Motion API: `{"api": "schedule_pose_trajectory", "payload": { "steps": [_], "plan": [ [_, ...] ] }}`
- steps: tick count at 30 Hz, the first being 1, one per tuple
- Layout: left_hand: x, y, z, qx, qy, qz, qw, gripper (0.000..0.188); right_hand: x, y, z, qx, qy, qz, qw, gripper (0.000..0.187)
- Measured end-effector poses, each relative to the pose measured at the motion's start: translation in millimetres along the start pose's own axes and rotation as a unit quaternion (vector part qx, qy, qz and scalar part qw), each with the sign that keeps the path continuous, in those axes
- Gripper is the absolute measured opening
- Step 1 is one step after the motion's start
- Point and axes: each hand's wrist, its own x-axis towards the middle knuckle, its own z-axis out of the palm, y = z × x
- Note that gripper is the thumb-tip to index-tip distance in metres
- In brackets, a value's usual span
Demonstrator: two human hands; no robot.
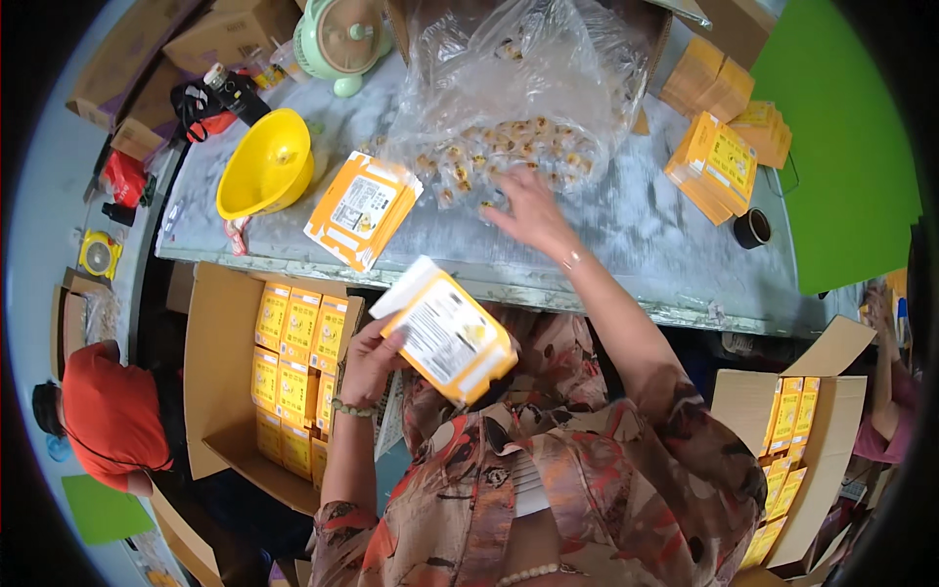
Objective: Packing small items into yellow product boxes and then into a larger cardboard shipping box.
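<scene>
My left hand, with a beaded bracelet at its wrist, grips the edge of a yellow and white carton. The carton is tilted over my lap, and a white flap stands out at its upper left end. Across the table my right hand reaches into small clear-wrapped pieces with brownish centres. Its thumb and fingers are apart, the fingertips among the pieces. These spill from the mouth of a large clear plastic bag. Flat orange and white cartons lie stacked left of the pile.
A yellow basin and a pale green appliance stand at the left. More flat cartons and a dark cup are at the right. Below the table edge, boxes of filled cartons flank me. A person in red works at far left.
</scene>
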Motion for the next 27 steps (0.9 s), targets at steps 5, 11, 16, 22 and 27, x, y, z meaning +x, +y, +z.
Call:
{"api": "schedule_pose_trajectory", "payload": {
  "steps": [5, 11, 16, 22, 27],
  "plan": [
    [18, -8, -9, -0.083, 0.090, 0.069, 0.990, 0.026, 19, 3, 30, -0.136, -0.045, 0.006, 0.990, 0.046],
    [50, -4, -1, -0.073, 0.142, 0.085, 0.983, 0.024, -36, 39, -1, -0.062, -0.108, -0.091, 0.988, 0.050],
    [83, -2, 15, -0.074, 0.137, 0.101, 0.983, 0.026, -59, 50, -60, -0.012, -0.030, -0.077, 0.997, 0.067],
    [113, -4, 36, -0.073, 0.114, 0.109, 0.985, 0.025, -86, 71, -86, -0.019, -0.168, 0.150, 0.974, 0.081],
    [133, -17, 65, -0.044, 0.120, 0.125, 0.984, 0.026, -60, 50, -55, -0.022, -0.183, 0.159, 0.970, 0.082]
  ]
}}
